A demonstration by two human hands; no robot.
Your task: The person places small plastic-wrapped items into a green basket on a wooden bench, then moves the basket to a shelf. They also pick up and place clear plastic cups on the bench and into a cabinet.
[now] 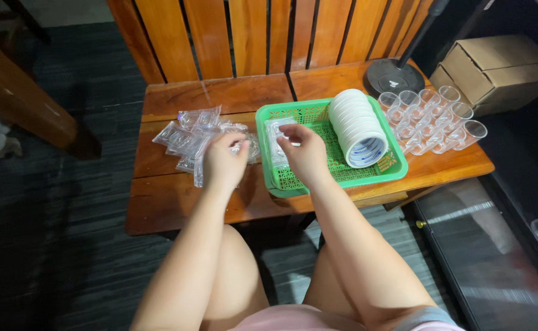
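From the head camera, the left hand (223, 162) is curled over a heap of small clear plastic packets (189, 136) on the wooden bench (177, 196), its fingers closed around one packet at the near edge of the heap. The rest of the heap spreads out beyond and to the left of that hand.

Just right of it, the right hand (305, 153) hangs over the left end of a green plastic basket (391, 168), thumb and forefinger drawn together as if pinching something small; what sits between them is too small to make out. Directly under and just past its fingertips lies a clear packet (276, 144) inside the basket. Further right of this hand, a stacked roll of white round lids (358, 125) lies on its side in the same basket.

Beyond the basket's right wall stands a cluster of small clear plastic cups (431, 119), with a black round stand base (394, 76) behind them and a cardboard box (499, 70) further right, off the bench.
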